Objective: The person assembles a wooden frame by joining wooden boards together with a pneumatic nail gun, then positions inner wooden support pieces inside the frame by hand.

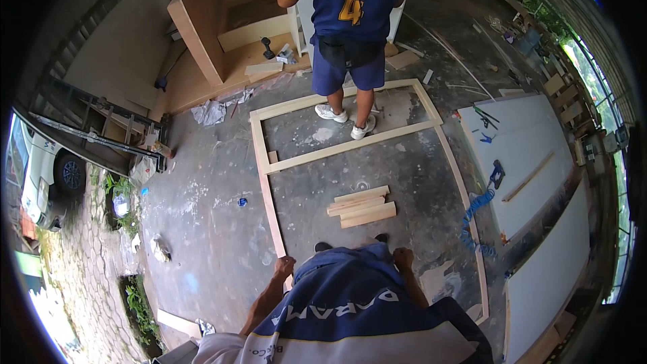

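Observation:
My left hand [286, 266] hangs at my left side with its fingers curled in. In the view it overlaps the pale wooden strip [271, 209] on the floor; I see no grip on it. At my right side my right hand [403, 258] is closed like a loose fist, and nothing shows in it. A large wooden frame [350, 145] lies flat on the floor around my feet, with a long strip [453, 168] along its right side. Several short wooden boards [364, 206] lie inside it, just ahead of my shoes.
A person [350, 20] in a blue shirt stands inside the frame's far section. Behind are a wooden cabinet [199, 23] and a cordless drill [267, 48]. White panels [519, 155] lie right, bearing a blue air tool [497, 174] with a coiled hose [472, 219]. Metal racks [94, 131] stand left.

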The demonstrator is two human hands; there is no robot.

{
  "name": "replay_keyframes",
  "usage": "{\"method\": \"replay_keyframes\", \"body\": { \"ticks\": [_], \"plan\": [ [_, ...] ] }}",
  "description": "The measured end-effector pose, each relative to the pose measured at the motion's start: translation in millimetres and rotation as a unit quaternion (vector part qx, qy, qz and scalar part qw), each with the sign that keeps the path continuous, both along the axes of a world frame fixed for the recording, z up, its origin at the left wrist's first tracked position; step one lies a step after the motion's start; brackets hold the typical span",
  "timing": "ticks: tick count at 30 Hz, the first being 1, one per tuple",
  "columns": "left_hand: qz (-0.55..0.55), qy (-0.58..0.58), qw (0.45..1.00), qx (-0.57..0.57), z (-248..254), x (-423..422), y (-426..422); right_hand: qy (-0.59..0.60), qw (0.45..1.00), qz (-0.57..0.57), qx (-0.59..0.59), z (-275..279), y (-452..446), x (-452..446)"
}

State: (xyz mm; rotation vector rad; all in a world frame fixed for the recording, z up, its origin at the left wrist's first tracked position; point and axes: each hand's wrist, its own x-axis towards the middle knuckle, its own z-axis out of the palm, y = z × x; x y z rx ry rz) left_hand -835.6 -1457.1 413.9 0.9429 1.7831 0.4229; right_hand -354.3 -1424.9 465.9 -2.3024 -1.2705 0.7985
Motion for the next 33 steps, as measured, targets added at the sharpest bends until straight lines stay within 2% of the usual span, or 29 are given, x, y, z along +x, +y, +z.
{"method": "replay_keyframes", "body": {
  "ticks": [5, 8, 11, 20, 23, 26, 28, 33],
  "plan": [
    [0.001, -0.029, 0.999, 0.022, 1.4, 1.1, 6.0, -0.028, 0.999, -0.01, 0.018, -8.9, -2.0, -0.1],
    [-0.028, -0.013, 0.999, 0.016, -7.3, -1.6, 9.0, -0.001, 1.0, -0.007, -0.009, 10.4, -3.8, -4.7],
    [-0.024, -0.024, 0.999, 0.006, 13.3, 2.9, 13.7, -0.015, 1.0, -0.001, -0.012, 10.6, -9.4, -2.8],
    [-0.009, -0.059, 0.998, 0.03, -8.8, -4.4, 24.3, -0.032, 0.999, -0.024, -0.025, 8.7, -17.4, -4.6],
    [-0.002, -0.059, 0.997, 0.047, 7.1, -1.6, 26.4, -0.01, 0.999, -0.035, -0.038, 14.6, -18.5, -8.0],
    [0.0, -0.056, 0.998, 0.026, -7.9, -5.6, 27.8, 0.01, 0.997, -0.067, -0.046, 17.2, -22.6, -11.3],
    [0.003, -0.057, 0.998, 0.026, -9.0, -5.9, 28.0, -0.012, 0.999, -0.051, 0.007, 19.5, -26.2, -12.5],
    [0.006, -0.059, 0.998, 0.022, 5.3, -1.9, 24.4, -0.006, 0.999, -0.049, 0.005, 20.3, -29.9, -11.7]
  ]
}}
